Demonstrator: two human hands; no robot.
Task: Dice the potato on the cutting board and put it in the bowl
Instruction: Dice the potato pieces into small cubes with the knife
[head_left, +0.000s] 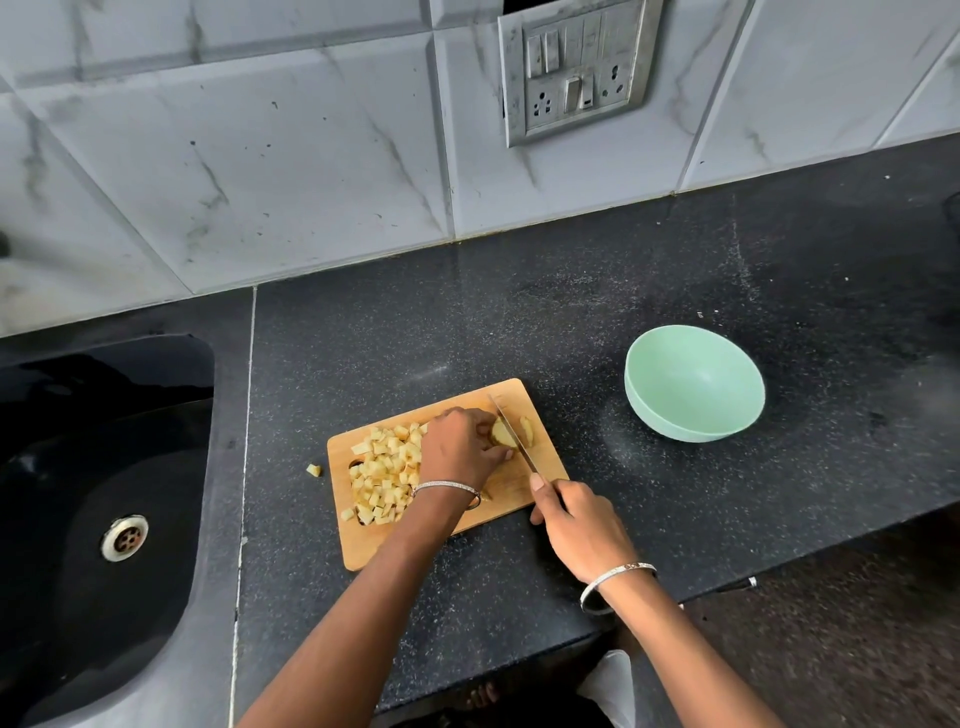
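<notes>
Most dice (384, 473) done, piled at 9 o'clock on board (361, 540); left hand (460, 447) grips last potato chunk (501, 435), right hand (576, 525) grips knife (521, 446) mid-cut. Bowl (693, 384), 2 o'clock of board, holds nothing: transfer remains.

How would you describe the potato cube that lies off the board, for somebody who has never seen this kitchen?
Find the wooden cutting board on the black countertop, between the sink and the green bowl. Just beyond its left edge, toward the sink, lies one pale yellow potato cube. Unlike the heaped cubes, it sits alone on dark stone, not wood.
</notes>
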